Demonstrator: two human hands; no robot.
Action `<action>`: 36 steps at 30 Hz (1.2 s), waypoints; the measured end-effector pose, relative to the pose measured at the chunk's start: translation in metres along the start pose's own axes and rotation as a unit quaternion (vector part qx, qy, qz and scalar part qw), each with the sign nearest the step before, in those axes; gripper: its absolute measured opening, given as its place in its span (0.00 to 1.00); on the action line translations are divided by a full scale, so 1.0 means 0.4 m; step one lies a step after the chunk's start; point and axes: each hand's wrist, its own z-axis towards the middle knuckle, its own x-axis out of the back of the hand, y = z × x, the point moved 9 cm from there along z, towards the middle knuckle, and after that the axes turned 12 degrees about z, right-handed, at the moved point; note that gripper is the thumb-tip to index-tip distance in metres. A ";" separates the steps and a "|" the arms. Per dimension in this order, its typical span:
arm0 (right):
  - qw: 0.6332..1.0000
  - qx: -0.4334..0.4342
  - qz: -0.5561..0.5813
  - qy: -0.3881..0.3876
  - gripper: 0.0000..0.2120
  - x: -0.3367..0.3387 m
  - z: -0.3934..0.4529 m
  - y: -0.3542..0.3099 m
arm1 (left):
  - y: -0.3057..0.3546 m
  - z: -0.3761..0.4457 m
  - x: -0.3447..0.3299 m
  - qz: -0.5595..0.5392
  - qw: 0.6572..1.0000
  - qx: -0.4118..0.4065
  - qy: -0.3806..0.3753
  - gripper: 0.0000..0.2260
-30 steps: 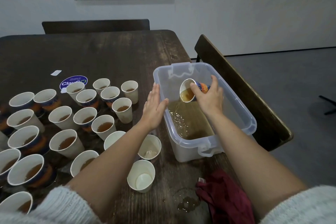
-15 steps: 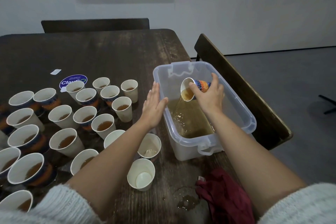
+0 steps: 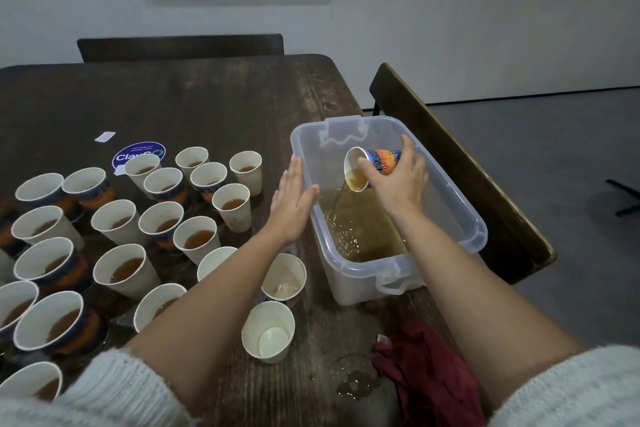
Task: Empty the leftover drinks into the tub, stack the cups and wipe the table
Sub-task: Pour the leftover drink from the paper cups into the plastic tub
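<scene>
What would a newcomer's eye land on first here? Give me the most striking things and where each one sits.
First, the right hand tipping a blue-and-orange patterned cup so brown drink streams into the clear plastic tub at the table's right edge, the left hand flat against the tub's near wall. Next, the crowd of paper cups with leftover drink filling the table's left half. Last, the dark red cloth beside a small puddle near the front edge.

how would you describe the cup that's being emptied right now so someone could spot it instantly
Find the clear plastic tub at the table's right edge. Over it the right hand holds one cup tipped on its side, brown drink streaming out. It is the only cup off the table and tilted, its blue and orange pattern showing; the others stand upright to the left.
</scene>
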 end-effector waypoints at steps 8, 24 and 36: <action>1.000 0.019 -0.019 -0.005 0.44 0.000 -0.005 -0.013 | -0.001 0.003 0.001 -0.004 1.000 -0.003 0.003 0.33; 0.995 0.062 -0.075 -0.023 0.45 -0.011 -0.011 -0.037 | -0.002 0.003 -0.004 0.003 1.000 -0.003 0.003 0.31; 0.986 0.106 -0.127 -0.028 0.43 -0.016 -0.024 -0.059 | 0.003 0.000 0.000 -0.005 1.000 0.001 0.003 0.33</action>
